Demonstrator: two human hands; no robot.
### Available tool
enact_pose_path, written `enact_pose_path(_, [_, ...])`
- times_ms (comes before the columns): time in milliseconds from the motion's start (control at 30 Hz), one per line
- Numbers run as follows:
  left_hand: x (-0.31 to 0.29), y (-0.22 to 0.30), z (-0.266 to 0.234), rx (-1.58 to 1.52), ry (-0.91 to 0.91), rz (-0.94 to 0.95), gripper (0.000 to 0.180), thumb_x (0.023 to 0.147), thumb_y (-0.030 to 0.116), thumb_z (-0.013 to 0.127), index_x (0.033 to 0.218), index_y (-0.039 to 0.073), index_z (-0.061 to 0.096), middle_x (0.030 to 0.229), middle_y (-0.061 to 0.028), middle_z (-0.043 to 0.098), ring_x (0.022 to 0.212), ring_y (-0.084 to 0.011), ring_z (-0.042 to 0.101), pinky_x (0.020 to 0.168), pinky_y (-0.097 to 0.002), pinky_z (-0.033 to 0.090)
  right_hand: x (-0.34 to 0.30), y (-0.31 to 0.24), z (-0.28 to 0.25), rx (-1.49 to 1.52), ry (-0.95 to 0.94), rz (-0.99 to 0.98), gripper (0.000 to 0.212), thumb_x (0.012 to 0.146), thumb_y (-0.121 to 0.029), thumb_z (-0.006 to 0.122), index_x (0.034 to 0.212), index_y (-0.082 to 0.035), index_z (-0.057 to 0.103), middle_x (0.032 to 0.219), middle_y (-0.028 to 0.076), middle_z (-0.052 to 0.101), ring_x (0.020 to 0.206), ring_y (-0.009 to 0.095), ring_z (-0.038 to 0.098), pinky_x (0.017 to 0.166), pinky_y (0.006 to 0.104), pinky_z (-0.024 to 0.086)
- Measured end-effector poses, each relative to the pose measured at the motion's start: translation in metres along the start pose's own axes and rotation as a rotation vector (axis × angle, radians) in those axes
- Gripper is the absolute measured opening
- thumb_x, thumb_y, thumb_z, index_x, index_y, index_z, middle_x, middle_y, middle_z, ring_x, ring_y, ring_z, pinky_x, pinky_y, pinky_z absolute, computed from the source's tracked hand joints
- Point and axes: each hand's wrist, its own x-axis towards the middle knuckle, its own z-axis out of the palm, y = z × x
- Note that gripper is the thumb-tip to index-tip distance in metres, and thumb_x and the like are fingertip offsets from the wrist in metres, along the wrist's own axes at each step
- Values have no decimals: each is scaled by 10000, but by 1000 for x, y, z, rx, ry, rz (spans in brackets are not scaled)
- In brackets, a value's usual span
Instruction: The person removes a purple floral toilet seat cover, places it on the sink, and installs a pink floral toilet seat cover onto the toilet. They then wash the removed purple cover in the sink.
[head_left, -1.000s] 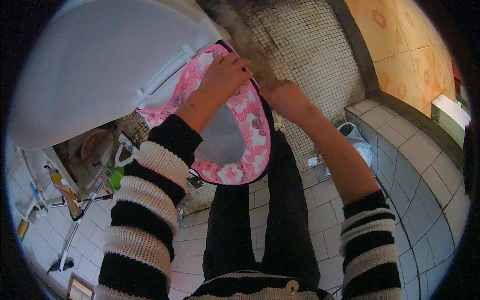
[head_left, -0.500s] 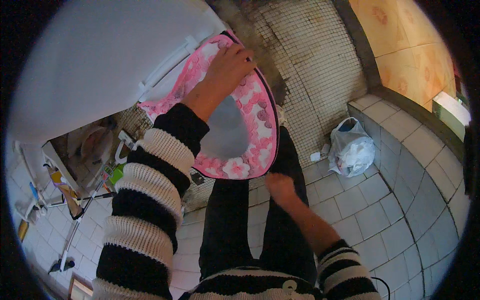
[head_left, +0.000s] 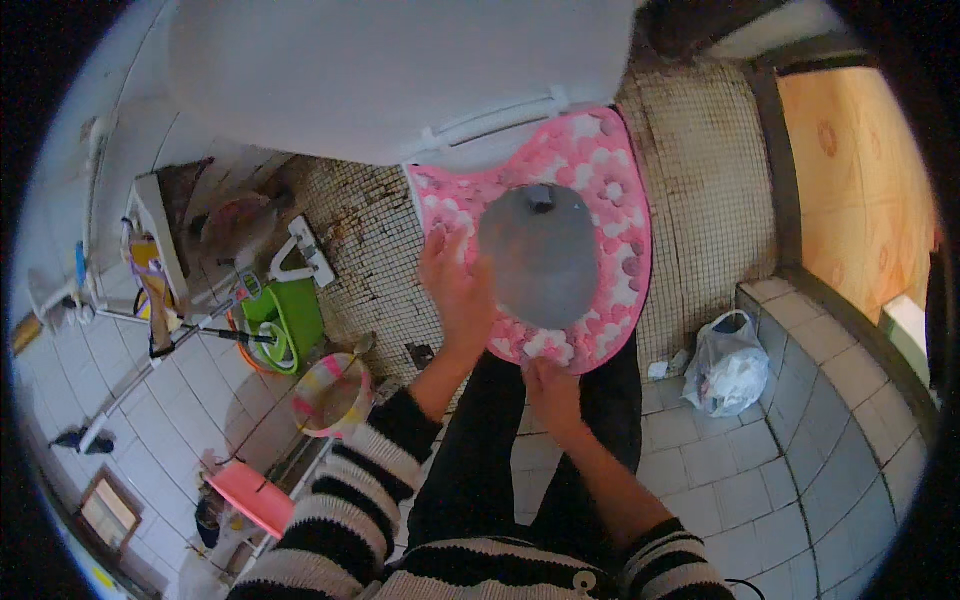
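A pink and white flowered toilet seat cover [head_left: 620,230] lies around the rim of the toilet bowl [head_left: 535,275]. On its left side is my left hand [head_left: 458,295], somewhat blurred, with its fingers stretched out over the cover. My right hand [head_left: 553,395] is at the cover's front edge, its fingers closed on the border. Behind the cover stands the raised white lid [head_left: 400,70]. A small dark fitting [head_left: 541,198] shows inside the bowl near the back.
To the left are a green mop bucket [head_left: 300,325], a round striped basin [head_left: 335,395], a pink tub [head_left: 250,497] and long poles. A white plastic bag [head_left: 727,370] sits on the floor at right, beside a low tiled ledge [head_left: 830,350].
My view has swung left. My left hand has left the cover's far right edge for its left side. My right hand has come up to the front edge, and the cover lies flatter.
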Motion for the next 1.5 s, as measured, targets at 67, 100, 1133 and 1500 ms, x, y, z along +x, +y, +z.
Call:
enact_pose_path(67, [-44,-53,-21,-57,45,-508,403,805,193,604,1115,-49,515,1158,-207,496,1026,-292,485,892,-394,372,42,-15,-4,-101,329,-295,218,819,-106,547,1018,-18,545,863,208,583,774,384,554,731,453,442])
enact_pose_path(100, [-55,-64,-38,-190,-120,-664,422,816,223,600,1119,-56,507,1095,-184,523,959,-268,506,847,-362,394,66,-22,-1,-34,368,-328,220,831,-129,527,1017,-14,541,867,209,579,775,392,549,734,453,440])
enact_pose_path(1133, [47,-121,-50,-1678,-84,-1155,418,927,271,446,1288,61,450,1187,-78,546,1042,-204,516,910,-303,388,99,-185,24,640,-403,699,663,846,-559,474,1271,-52,441,1174,105,552,1032,246,551,902,365,427])
enact_pose_path(1500, [43,-151,-14,-946,-4,-743,366,886,139,479,1234,26,486,1110,-113,567,985,-177,532,863,-262,399,177,-95,120,79,163,238,630,906,-437,416,1236,99,379,1199,235,450,1134,276,419,985,347,296])
